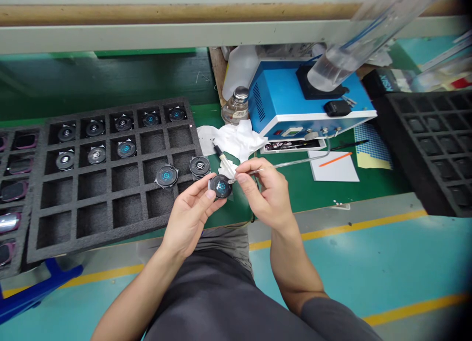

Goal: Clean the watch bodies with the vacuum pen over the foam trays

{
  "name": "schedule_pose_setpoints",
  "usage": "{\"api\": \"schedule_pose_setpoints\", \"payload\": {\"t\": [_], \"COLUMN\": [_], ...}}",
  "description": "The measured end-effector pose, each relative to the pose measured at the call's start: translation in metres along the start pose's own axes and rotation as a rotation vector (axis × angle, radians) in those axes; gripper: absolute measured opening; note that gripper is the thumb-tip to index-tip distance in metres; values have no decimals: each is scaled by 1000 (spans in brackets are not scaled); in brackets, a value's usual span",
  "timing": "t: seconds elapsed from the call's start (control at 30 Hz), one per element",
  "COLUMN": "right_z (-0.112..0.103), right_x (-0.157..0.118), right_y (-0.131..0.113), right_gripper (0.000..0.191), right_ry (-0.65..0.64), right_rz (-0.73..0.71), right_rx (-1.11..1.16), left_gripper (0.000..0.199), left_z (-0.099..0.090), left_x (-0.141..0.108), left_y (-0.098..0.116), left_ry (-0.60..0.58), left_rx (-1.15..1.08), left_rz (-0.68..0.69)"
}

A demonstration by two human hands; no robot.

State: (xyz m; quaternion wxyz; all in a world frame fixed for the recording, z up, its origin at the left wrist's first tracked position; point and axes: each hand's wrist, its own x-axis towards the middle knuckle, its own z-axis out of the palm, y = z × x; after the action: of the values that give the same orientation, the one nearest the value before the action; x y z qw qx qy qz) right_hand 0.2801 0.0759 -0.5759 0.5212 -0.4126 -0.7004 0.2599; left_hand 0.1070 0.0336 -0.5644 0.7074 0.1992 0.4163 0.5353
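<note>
My left hand (190, 213) grips a round black watch body (220, 187) by its edge, lit dial facing up. Pinched in my right hand (269, 191) is a thin clear tube (295, 162), its tip at the right edge of the dial; I cannot tell whether it touches. Beyond the tip, the tube runs to a blue bench machine (273, 92). Two more watch bodies, one with a blue-lit dial (167, 175) and one with a white-lit dial (199, 167), rest on the foam tray (110, 191) beside my left hand.
Several watch bodies sit in the tray's back compartments. Behind my hands are white wipes (239, 139), a black pen (217, 150) and a glass bottle (236, 107). A clear cylinder (332, 65) stands on the machine. Another foam tray (435, 134) is at right.
</note>
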Motion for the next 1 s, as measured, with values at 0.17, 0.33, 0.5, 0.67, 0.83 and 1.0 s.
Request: {"api": "schedule_pose_setpoints", "payload": {"t": [0.17,0.33,0.5,0.67,0.83,1.0], "right_z": [0,0,-1,0,0,0], "right_x": [-1,-1,1,0,1,1], "right_y": [0,-1,0,0,0,0], "right_gripper": [9,9,8,8,9,9], "right_ry": [2,0,1,-1,0,-3], "right_rz": [-3,-7,-10,-6,-7,-12], "right_rx": [4,3,-4,-4,3,5], "left_gripper": [33,32,33,34,34,35], "left_z": [0,0,0,0,1,0], "left_x": [0,-1,-1,0,0,0], "left_y": [0,1,0,0,0,0], "left_ry": [-3,-16,-15,-19,-15,-9], "left_rx": [-2,-18,-21,-23,-20,-18], "left_rz": [2,0,0,1,-1,1]}}
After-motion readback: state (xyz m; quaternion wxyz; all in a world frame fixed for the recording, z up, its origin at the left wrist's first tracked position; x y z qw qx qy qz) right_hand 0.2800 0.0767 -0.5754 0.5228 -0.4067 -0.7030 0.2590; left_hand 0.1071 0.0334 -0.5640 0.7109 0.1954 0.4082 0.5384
